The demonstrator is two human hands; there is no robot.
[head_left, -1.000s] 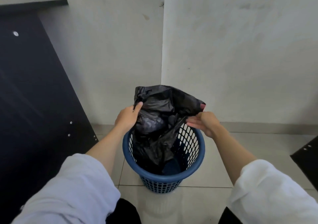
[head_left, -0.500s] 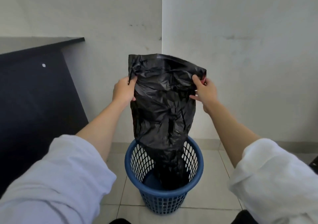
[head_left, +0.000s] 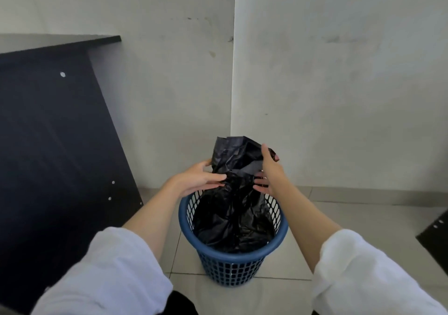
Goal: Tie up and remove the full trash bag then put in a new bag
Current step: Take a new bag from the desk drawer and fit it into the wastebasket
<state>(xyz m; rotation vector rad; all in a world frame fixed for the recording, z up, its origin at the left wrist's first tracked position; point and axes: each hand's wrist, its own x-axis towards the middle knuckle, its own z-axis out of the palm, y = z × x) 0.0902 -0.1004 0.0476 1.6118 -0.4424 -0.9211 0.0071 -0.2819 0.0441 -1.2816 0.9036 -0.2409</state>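
A black trash bag (head_left: 234,214) hangs down into a blue perforated bin (head_left: 231,265) on the tiled floor, its lower part bunched inside and its top sticking up above the rim. My left hand (head_left: 198,177) holds the bag's left side just above the rim, fingers pressed against the plastic. My right hand (head_left: 268,171) grips the right side of the bag's top, thumb up along the plastic. Both hands are above the far part of the bin. The bin's bottom is hidden by the bag.
A dark panel (head_left: 55,145) leans at the left, close to the bin. A white wall corner (head_left: 232,84) rises right behind the bin. Another dark board's corner (head_left: 435,237) lies on the floor at the right edge. Pale floor tiles (head_left: 339,217) surround the bin.
Both hands came down from chest height to just above the rim, and the stretched bag dropped and crumpled into the bin. Half a second before that, they had lifted it up.
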